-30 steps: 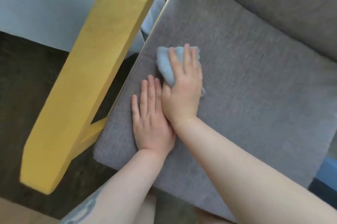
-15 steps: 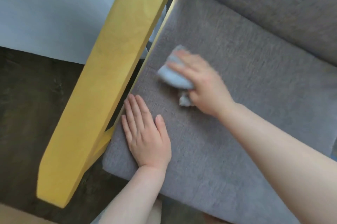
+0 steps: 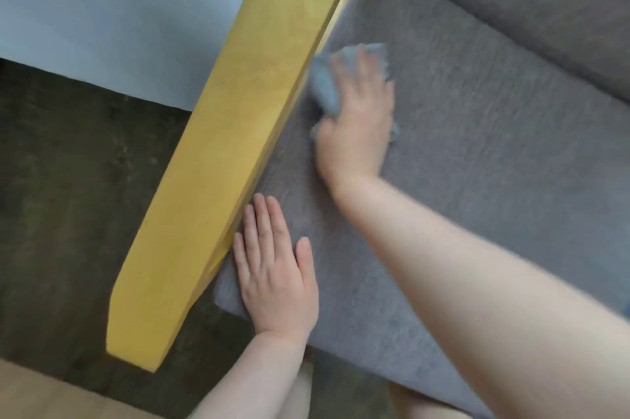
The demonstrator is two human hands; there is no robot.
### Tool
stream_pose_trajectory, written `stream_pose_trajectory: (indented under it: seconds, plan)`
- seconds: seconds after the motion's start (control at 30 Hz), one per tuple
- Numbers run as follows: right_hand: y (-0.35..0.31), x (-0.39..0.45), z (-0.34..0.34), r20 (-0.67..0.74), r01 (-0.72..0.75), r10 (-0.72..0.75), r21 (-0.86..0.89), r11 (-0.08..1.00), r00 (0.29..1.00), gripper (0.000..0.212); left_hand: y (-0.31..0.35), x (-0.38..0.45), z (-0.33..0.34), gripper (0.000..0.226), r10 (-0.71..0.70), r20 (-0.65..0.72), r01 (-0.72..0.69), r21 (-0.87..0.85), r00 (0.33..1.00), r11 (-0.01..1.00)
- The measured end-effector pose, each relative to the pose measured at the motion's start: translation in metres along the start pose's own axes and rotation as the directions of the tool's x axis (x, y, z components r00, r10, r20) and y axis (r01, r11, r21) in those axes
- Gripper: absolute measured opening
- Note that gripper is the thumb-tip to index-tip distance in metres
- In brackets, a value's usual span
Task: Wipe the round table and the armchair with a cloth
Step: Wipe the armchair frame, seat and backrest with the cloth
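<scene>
The armchair has a grey fabric seat cushion (image 3: 477,163) and a yellow wooden armrest (image 3: 238,132) along its left side. A light blue cloth (image 3: 324,88) lies bunched on the cushion's left part, close to the armrest. My right hand (image 3: 358,125) presses down on the cloth with fingers stretched over it; the hand and cloth are blurred. My left hand (image 3: 276,268) rests flat on the cushion's front left corner, fingers straight, beside the armrest. The round table is not in view.
The grey backrest (image 3: 528,2) rises at the upper right. A white surface (image 3: 119,9) stands to the left of the chair above a dark floor (image 3: 68,197). A light wooden strip (image 3: 41,394) shows at the bottom left corner.
My right hand has swept the cloth back and forth on the left part of the cushion, now near the armrest. My left hand has slid toward the front left corner.
</scene>
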State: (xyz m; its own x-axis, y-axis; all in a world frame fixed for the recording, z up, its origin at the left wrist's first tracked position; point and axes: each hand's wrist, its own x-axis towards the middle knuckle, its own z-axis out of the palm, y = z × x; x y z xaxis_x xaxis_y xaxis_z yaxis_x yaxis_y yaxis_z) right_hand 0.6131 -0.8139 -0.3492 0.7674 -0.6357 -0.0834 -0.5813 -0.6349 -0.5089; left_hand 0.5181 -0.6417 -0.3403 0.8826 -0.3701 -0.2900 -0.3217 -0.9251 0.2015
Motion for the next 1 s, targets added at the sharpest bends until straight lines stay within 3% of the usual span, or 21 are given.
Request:
stream_pose_trajectory:
  seconds: [0.03, 0.13, 0.17, 0.2, 0.27, 0.33, 0.4, 0.47, 0.5, 0.53, 0.6, 0.67, 0.7, 0.77, 0.8, 0.83, 0.87, 0.9, 0.93, 0.97, 1.0]
  plan:
    - [-0.011, -0.019, 0.005, 0.112, 0.158, -0.160, 0.026, 0.987, 0.981, 0.068, -0.002, -0.001, 0.000, 0.063, -0.010, 0.002, 0.010, 0.003, 1.000, 1.000]
    - [0.030, -0.060, -0.021, 0.443, 0.628, -0.595, 0.088, 0.773, 0.671, 0.068, -0.015, -0.004, -0.003, 0.065, 0.012, 0.027, -0.012, -0.004, 1.000, 1.000]
    - [0.058, -0.058, -0.033, 0.457, 0.661, -0.597, 0.026, 0.750, 0.659, 0.065, -0.018, -0.004, -0.003, 0.065, 0.031, 0.040, -0.030, -0.012, 0.999, 0.999]
    - [0.079, -0.057, -0.043, 0.409, 0.568, -0.506, -0.038, 0.822, 0.760, 0.061, -0.020, -0.004, -0.003, 0.065, 0.043, 0.048, -0.043, -0.018, 0.998, 0.999]
    - [0.080, -0.064, -0.044, 0.133, 0.106, -0.097, -0.063, 0.992, 0.986, 0.062, -0.019, -0.005, -0.002, 0.065, 0.040, 0.045, -0.040, -0.005, 0.998, 0.999]
    - [0.038, -0.089, -0.020, -0.034, -0.223, 0.224, 0.018, 0.975, 0.974, 0.065, -0.017, -0.004, 0.000, 0.064, 0.031, 0.028, -0.031, -0.004, 0.999, 1.000]
    - [0.012, -0.135, -0.009, 0.112, -0.016, 0.009, 0.061, 0.998, 0.994, 0.059, -0.020, -0.004, 0.001, 0.062, 0.055, 0.031, -0.055, -0.012, 0.998, 0.998]
    - [0.041, -0.163, -0.028, 0.321, 0.416, -0.408, 0.048, 0.908, 0.854, 0.051, -0.025, -0.005, 0.001, 0.062, 0.112, 0.046, -0.112, 0.004, 0.993, 0.994]
    - [0.070, -0.160, -0.042, 0.379, 0.547, -0.509, 0.009, 0.837, 0.773, 0.050, -0.026, -0.006, 0.001, 0.062, 0.134, 0.050, -0.134, 0.008, 0.990, 0.991]
    - [0.093, -0.151, -0.053, 0.380, 0.549, -0.497, -0.034, 0.835, 0.780, 0.052, -0.025, -0.008, 0.001, 0.060, 0.138, 0.044, -0.138, 0.002, 0.990, 0.990]
    - [0.108, -0.127, -0.056, 0.187, 0.178, -0.160, -0.084, 0.981, 0.969, 0.059, -0.015, -0.008, 0.001, 0.059, 0.104, 0.019, -0.104, -0.007, 0.994, 0.995]
    - [0.072, -0.118, -0.034, -0.048, -0.263, 0.262, -0.020, 0.965, 0.964, 0.068, -0.001, -0.007, 0.003, 0.059, 0.083, 0.006, -0.083, 0.010, 0.997, 0.997]
    - [0.052, -0.125, -0.026, -0.044, -0.266, 0.266, 0.006, 0.964, 0.963, 0.070, 0.007, -0.005, 0.004, 0.059, 0.093, 0.005, -0.093, 0.017, 0.996, 0.996]
    - [0.049, -0.162, -0.028, 0.151, 0.095, -0.097, 0.021, 0.995, 0.984, 0.061, 0.018, 0.001, 0.005, 0.060, 0.134, 0.007, -0.134, 0.024, 0.991, 0.991]
    - [0.073, -0.178, -0.040, 0.239, 0.267, -0.261, 0.006, 0.964, 0.935, 0.058, 0.022, 0.005, 0.006, 0.060, 0.164, 0.012, -0.164, 0.033, 0.986, 0.986]
    - [0.109, -0.188, -0.056, 0.277, 0.345, -0.315, -0.066, 0.936, 0.908, 0.059, 0.025, 0.008, 0.006, 0.060, 0.199, 0.020, -0.200, 0.048, 0.980, 0.979]
    - [0.142, -0.193, -0.073, 0.253, 0.262, -0.219, -0.150, 0.953, 0.942, 0.061, 0.027, 0.009, 0.007, 0.060, 0.233, 0.030, -0.234, 0.067, 0.972, 0.970]
    - [0.166, -0.193, -0.087, 0.143, 0.031, -0.002, -0.194, 0.981, 0.990, 0.062, 0.030, 0.009, 0.009, 0.059, 0.261, 0.035, -0.263, 0.088, 0.965, 0.961]
    - [0.176, -0.190, -0.094, -0.042, -0.271, 0.268, -0.182, 0.945, 0.963, 0.062, 0.035, 0.009, 0.011, 0.059, 0.283, 0.038, -0.285, 0.104, 0.958, 0.953]
    - [0.172, -0.187, -0.089, -0.216, -0.515, 0.481, -0.144, 0.845, 0.850, 0.064, 0.041, 0.006, 0.014, 0.060, 0.304, 0.040, -0.306, 0.113, 0.952, 0.945]
    - [0.154, -0.184, -0.076, -0.286, -0.624, 0.581, -0.086, 0.777, 0.762, 0.066, 0.049, 0.003, 0.018, 0.060, 0.324, 0.043, -0.326, 0.117, 0.945, 0.938]
